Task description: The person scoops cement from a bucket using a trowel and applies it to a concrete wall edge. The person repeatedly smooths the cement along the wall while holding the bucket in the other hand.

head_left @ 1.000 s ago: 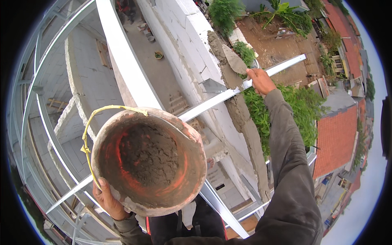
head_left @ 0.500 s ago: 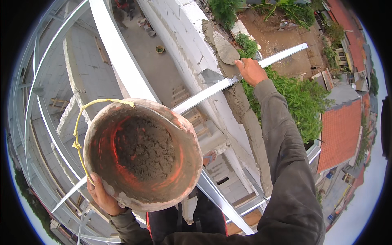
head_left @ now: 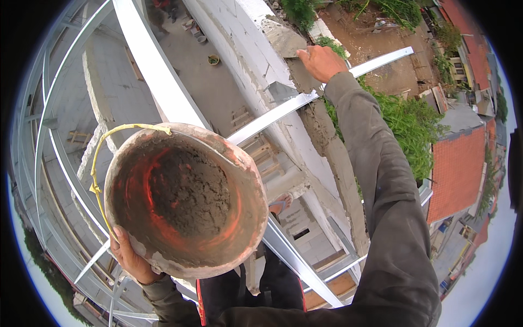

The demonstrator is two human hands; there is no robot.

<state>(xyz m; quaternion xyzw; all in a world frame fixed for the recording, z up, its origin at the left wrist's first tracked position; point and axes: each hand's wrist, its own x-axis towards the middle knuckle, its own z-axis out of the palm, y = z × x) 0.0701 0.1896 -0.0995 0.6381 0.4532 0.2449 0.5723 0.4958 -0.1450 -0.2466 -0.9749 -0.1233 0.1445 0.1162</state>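
My left hand (head_left: 132,256) grips the lower left side of a mortar-crusted bucket (head_left: 253,180), tilted so its inside faces me. Wet grey mortar (head_left: 190,193) covers its bottom, and a yellow cord (head_left: 97,163) is tied to its handle. Out to the upper right, my right hand (head_left: 322,61) is closed around a trowel (head_left: 283,39), whose grip is hidden in the fingers. The trowel's flat blade lies over the top of a white block wall (head_left: 239,49). Fresh mortar (head_left: 321,128) coats that wall top on the near side of the hand.
A light metal beam (head_left: 272,117) crosses the wall just below my right hand. Other metal beams (head_left: 155,60) run at the left and beneath me. Far below lie a floor (head_left: 210,82) and a small bucket (head_left: 213,60). Green plants (head_left: 406,131) and tiled roofs (head_left: 460,171) are beyond the wall.
My right hand and the trowel have moved up and left along the wall top, farther past the metal beam. The bucket has shifted slightly left in view, still held by my left hand.
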